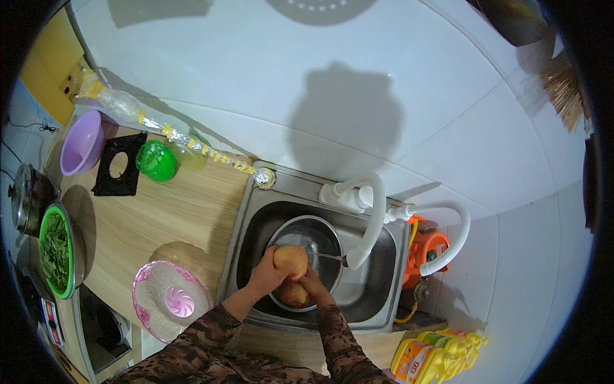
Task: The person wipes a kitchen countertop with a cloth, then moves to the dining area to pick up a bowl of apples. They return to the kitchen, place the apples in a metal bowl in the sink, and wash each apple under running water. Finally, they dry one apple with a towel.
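My left hand [266,273] holds a round yellow-orange fruit, perhaps an apple [290,260], above a metal bowl [335,234] in the stainless steel sink [371,300]. My right hand [314,284] is at the lower right side of the same fruit, its fingertips partly hidden. A second, redder round fruit [293,294] lies below, between my wrists, inside the bowl. From the white faucet [375,216] a thin stream of water runs towards the fruit and the bowl.
Left on the wooden counter are a pink-rimmed clear plastic bowl [172,300], a green bowl of leafy greens [55,249], a purple basin [82,143] and a green plastic-wrapped item [157,161]. Right of the sink stand an orange gas cylinder [424,249] and several yellow jugs [427,360].
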### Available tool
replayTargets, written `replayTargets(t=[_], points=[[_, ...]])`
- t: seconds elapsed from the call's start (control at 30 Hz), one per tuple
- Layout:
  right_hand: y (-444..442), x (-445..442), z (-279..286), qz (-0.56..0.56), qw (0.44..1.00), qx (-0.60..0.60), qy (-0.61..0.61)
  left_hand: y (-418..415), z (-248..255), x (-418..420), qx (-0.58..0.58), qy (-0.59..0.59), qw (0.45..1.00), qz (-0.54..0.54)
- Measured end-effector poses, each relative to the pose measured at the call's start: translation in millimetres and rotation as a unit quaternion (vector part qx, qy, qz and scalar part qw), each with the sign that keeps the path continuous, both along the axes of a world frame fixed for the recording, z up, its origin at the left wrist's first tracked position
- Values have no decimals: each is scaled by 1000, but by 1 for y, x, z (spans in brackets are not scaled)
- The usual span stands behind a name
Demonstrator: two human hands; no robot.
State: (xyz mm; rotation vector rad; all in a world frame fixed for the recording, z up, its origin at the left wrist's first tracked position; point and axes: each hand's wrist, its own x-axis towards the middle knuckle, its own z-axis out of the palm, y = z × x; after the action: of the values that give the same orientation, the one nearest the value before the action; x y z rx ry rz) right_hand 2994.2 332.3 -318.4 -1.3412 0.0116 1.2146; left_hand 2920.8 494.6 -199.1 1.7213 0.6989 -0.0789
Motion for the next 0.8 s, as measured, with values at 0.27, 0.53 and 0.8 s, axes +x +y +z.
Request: replayTargets(t=[0.27,0.53,0.8], points=[[12,10,37,-70,980,165,-88,-21,59,21,118,-99,985,-80],[-20,22,42,-343,927,145,-37,-59,90,43,289,-120,932,-182],[-32,11,46,-398,910,113,-40,-78,101,44,344,-133,892,-261]])
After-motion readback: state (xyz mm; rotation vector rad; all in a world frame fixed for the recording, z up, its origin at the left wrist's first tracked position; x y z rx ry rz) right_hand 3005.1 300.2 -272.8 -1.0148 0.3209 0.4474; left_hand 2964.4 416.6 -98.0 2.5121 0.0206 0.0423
